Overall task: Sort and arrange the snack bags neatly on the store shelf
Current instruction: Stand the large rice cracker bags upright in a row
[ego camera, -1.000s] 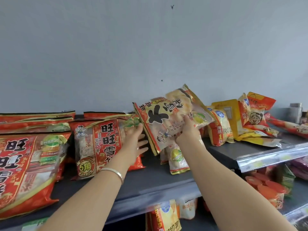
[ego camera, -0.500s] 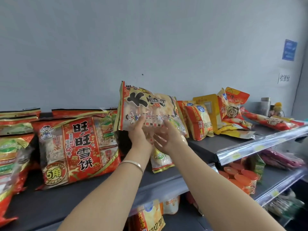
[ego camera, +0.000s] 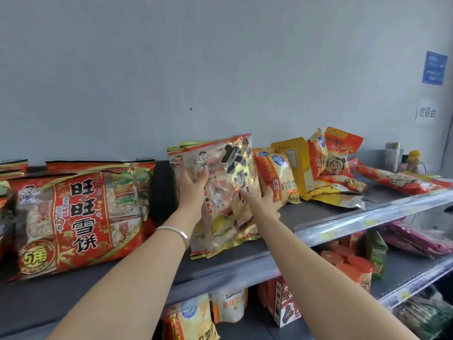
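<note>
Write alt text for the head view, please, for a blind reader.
A person's left hand and right hand hold a pale snack bag upright on a grey shelf, beside a large red bag to its left and jumbled yellow and red bags to its right.

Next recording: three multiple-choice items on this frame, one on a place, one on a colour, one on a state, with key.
1. Where is the pale cracker bag?
A. On the top shelf, between the big red bag and the orange chip bags.
B. On the lower shelf.
C. On the floor.
2. What colour is the notice on the wall?
A. Green.
B. Blue.
C. Red.
3. How is the pale cracker bag held?
A. By one hand only.
B. By neither hand.
C. Upright, by both hands.
Key: A, it stands between those bags; B, it shows blue; C, left hand and right hand each grip a side.
</note>
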Demonstrator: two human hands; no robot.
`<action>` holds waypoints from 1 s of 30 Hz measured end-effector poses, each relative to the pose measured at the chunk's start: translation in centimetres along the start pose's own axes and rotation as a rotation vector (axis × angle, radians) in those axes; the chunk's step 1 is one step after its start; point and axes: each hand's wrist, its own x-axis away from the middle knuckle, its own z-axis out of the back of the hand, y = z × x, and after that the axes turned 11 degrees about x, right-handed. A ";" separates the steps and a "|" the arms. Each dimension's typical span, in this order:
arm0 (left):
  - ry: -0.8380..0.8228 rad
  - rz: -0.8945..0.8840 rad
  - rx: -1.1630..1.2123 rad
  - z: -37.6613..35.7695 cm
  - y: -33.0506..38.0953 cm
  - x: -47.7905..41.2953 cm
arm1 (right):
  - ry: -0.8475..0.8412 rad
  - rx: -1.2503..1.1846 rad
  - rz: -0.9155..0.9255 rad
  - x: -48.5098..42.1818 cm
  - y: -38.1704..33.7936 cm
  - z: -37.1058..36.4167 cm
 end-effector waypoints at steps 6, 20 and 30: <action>0.077 0.158 -0.283 0.9 -3.1 0.2 | -0.224 0.335 0.164 -1.3 3.1 -0.7; -0.031 -0.073 -0.704 3.5 -7.6 4.0 | -0.018 0.469 0.127 0.7 3.4 -3.4; 0.055 -0.109 -0.793 8.0 -2.6 5.0 | 0.171 0.600 0.787 4.7 -1.0 -6.6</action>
